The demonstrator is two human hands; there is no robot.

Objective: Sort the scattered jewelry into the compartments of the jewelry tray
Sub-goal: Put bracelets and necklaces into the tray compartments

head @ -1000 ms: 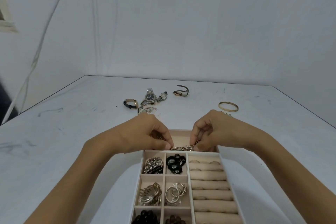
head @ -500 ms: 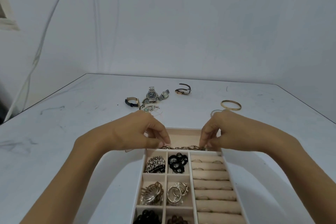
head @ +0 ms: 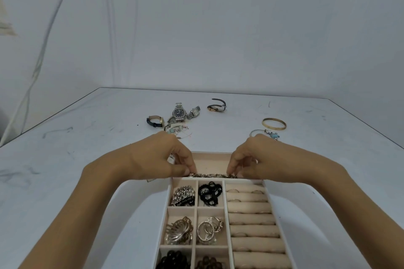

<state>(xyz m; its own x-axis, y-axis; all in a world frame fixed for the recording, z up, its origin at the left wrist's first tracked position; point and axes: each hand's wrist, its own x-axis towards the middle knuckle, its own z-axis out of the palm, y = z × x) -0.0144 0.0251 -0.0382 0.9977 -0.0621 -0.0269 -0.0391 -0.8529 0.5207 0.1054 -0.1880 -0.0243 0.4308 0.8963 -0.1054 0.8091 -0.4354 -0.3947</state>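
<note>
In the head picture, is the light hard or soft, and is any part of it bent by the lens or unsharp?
Head view: the light is soft and even, without glare on the table; a paler patch surrounds the tray; the wide lens stretches the arms toward the bottom corners; the chain between the left hand and right hand looks slightly smeared.

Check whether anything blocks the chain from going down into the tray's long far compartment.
Nothing visible does. The left hand and right hand pinch the chain, stretched along the far compartment's near edge. The floor showing behind it is bare, though the hands hide both ends.
</note>
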